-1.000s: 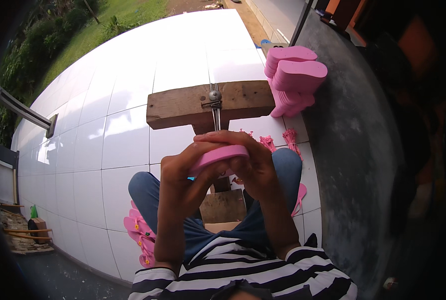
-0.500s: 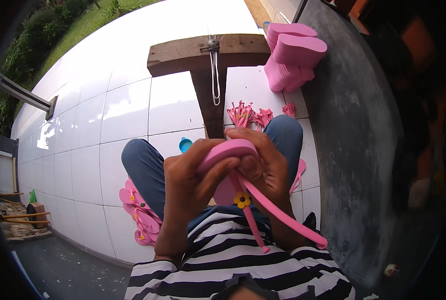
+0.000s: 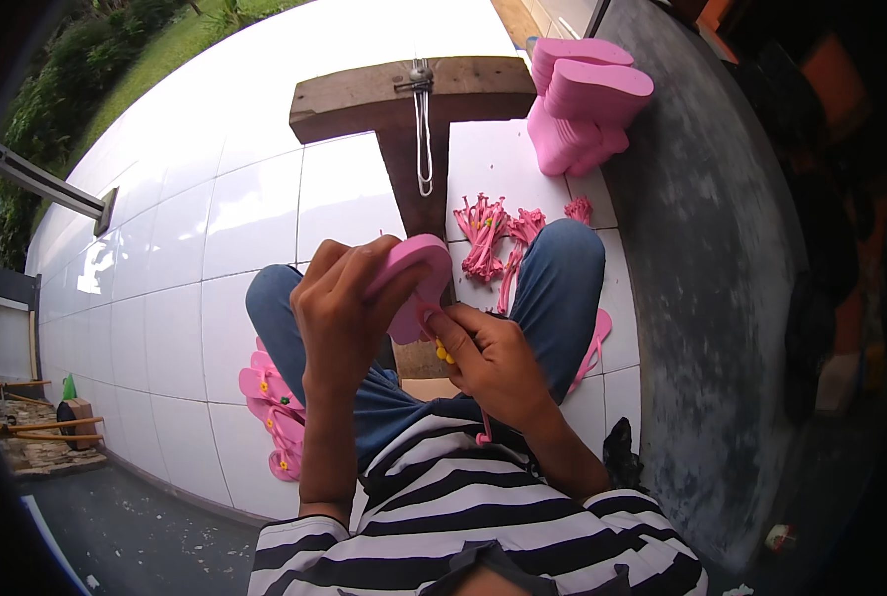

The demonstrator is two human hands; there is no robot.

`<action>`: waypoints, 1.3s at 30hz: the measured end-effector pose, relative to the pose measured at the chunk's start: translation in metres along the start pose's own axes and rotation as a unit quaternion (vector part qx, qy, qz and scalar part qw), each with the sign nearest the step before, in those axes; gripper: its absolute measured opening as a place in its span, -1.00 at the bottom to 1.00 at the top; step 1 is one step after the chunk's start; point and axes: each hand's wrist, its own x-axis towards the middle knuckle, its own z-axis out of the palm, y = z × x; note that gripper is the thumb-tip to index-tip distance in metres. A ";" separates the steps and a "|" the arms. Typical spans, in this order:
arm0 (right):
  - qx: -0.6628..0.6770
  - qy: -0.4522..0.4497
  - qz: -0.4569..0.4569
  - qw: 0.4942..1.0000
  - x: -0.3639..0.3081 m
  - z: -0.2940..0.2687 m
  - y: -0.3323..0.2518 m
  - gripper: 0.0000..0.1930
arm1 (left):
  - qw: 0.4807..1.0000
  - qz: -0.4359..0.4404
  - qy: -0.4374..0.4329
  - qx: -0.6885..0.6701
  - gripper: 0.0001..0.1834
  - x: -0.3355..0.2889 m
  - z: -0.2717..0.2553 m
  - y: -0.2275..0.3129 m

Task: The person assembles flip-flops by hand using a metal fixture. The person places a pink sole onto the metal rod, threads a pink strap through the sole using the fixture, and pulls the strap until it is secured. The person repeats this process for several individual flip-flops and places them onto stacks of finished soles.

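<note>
A pink foam flip-flop sole (image 3: 426, 260) is bent upward over my lap, gripped along its left side by my left hand (image 3: 339, 298). My right hand (image 3: 498, 360) pinches a pink flip-flop strap right beside the sole. A yellow flower (image 3: 444, 352) on the strap peeks out next to my right fingers. One strap end (image 3: 484, 435) dangles below that hand. The place where strap and sole meet is partly covered by my fingers.
Ahead stands a T-shaped wooden beam (image 3: 349, 104) with a white wire loop (image 3: 424, 149). Stacked pink soles (image 3: 588, 99) rise at its right, near strap bundles (image 3: 482, 233). Strapped flip-flops (image 3: 283, 427) lie left of my legs; another flip-flop (image 3: 594, 343) lies right.
The sole has swung from lying across both hands to a more upright tilt on the left. My right hand has let go of the sole and moved down onto the strap.
</note>
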 end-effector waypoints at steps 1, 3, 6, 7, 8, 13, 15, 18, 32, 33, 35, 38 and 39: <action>0.141 -0.055 0.016 0.988 -0.001 0.001 0.003 -0.61 | 0.999 -0.013 0.011 -0.036 -0.64 0.001 -0.001 0.000; 0.406 -0.158 0.048 0.899 0.004 0.003 0.029 -0.47 | 0.992 -0.038 0.032 -0.113 -0.66 -0.002 0.004 -0.003; 0.572 -0.178 0.128 0.790 0.012 0.014 0.034 -0.26 | 0.972 -0.048 0.100 -0.205 -0.63 -0.017 0.009 -0.012; 0.606 -0.151 0.148 0.767 0.017 0.021 0.032 -0.24 | 0.950 -0.040 0.117 -0.287 -0.62 -0.022 0.015 -0.013; 0.634 -0.110 0.104 0.759 0.025 0.025 0.039 -0.31 | 0.921 -0.034 0.133 -0.365 -0.62 -0.027 0.023 -0.012; 0.511 0.129 -0.199 0.826 0.061 -0.007 0.051 -0.61 | 0.870 -0.125 0.090 -0.467 -0.62 -0.047 0.037 -0.036; 0.313 0.147 -0.335 0.876 0.069 -0.027 0.042 -0.69 | 0.946 -0.095 0.038 -0.307 -0.57 -0.043 0.037 -0.053; -0.055 0.157 -0.444 0.881 0.071 -0.045 0.017 -0.67 | 0.959 -0.027 0.051 -0.279 -0.46 -0.019 0.024 -0.038; -0.228 0.167 -0.521 0.805 0.087 -0.049 -0.005 -0.64 | 0.943 0.119 0.112 -0.291 -0.72 0.029 0.026 -0.022; -0.224 0.167 -0.514 0.811 0.088 -0.049 -0.007 -0.64 | 0.940 0.116 0.112 -0.300 -0.72 0.032 0.026 -0.022; -0.218 0.169 -0.505 0.818 0.089 -0.051 -0.011 -0.65 | 0.935 0.107 0.111 -0.319 -0.73 0.037 0.027 -0.021; -0.205 0.170 -0.496 0.827 0.090 -0.051 -0.017 -0.65 | 0.929 0.106 0.115 -0.336 -0.76 0.045 0.025 -0.017; -0.197 0.166 -0.492 0.832 0.089 -0.051 -0.020 -0.65 | 0.930 0.104 0.116 -0.334 -0.76 0.046 0.025 -0.016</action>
